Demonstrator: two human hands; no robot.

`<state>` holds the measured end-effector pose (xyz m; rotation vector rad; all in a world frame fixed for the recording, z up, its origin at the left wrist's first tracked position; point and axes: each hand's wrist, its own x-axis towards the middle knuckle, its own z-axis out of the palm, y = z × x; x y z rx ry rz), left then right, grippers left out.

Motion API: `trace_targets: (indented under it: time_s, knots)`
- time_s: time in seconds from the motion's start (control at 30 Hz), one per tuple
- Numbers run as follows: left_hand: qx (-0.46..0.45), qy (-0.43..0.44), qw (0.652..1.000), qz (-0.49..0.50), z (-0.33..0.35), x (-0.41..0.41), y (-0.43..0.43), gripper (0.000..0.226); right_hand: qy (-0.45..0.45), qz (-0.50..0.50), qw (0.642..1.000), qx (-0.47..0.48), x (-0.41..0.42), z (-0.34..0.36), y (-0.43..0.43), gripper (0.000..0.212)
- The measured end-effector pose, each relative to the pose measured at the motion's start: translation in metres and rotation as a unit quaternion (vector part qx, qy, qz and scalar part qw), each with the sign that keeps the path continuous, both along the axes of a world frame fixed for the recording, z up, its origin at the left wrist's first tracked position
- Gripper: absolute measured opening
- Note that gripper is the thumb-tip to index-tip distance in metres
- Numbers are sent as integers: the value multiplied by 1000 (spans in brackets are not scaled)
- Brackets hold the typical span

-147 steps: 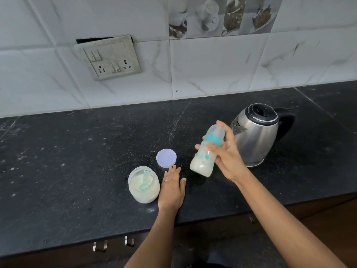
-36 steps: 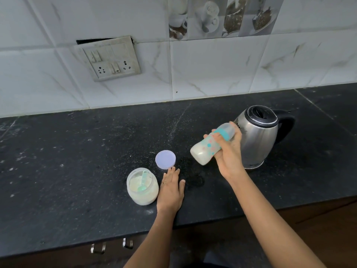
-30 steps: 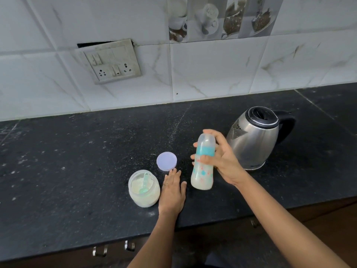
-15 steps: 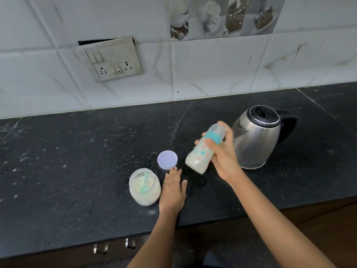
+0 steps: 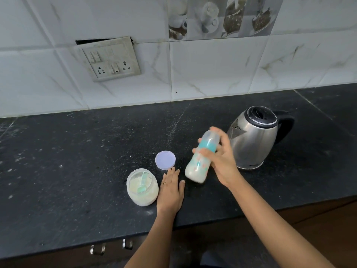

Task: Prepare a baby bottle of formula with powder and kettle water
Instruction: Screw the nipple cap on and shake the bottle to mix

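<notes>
My right hand (image 5: 222, 157) grips a capped baby bottle (image 5: 199, 165) around its teal collar, holding it tilted above the black counter (image 5: 77, 161); milky white liquid fills its lower part. My left hand (image 5: 171, 188) lies flat on the counter, fingers apart, holding nothing. Just left of that hand stands an open jar of formula powder (image 5: 142, 187) with a teal scoop (image 5: 143, 182) inside. The jar's pale lilac lid (image 5: 165, 159) lies flat behind my left fingertips. A steel kettle (image 5: 255, 138) with a black lid and handle stands right of the bottle.
A white tiled wall runs along the back of the counter, with a switch and socket plate (image 5: 110, 59) on it. The counter's front edge runs below my left wrist, with metal drawer handles (image 5: 112, 247) under it.
The bottle has been swinging in my right hand, from steeply tilted to upright and tilted again, now a little lower and closer to me. My left hand has stayed flat on the counter.
</notes>
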<state>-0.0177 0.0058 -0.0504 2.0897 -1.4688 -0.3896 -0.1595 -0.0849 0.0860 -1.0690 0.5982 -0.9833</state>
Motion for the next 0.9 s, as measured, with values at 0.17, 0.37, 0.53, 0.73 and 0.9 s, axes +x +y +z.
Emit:
trace_targets:
  time_s: [0.17,0.37,0.53,0.73,0.9]
  knots:
    - [7,0,1000,-1,2,0,1,49,-8,2,1000,20,2,-2,-2,69]
    - [1,1,1000,7,3,-2,0,48,-40,-46,996,57,8,8,-8,69]
    - [8,-1,1000,-3,2,0,2,50,75,70,993,-51,5,0,2,73]
    - [-2,-6,1000,7,4,-2,0,48,-88,-78,986,115,18,3,-3,59]
    - [2,-4,1000,0,4,-1,1,51,19,32,999,3,12,2,1,71]
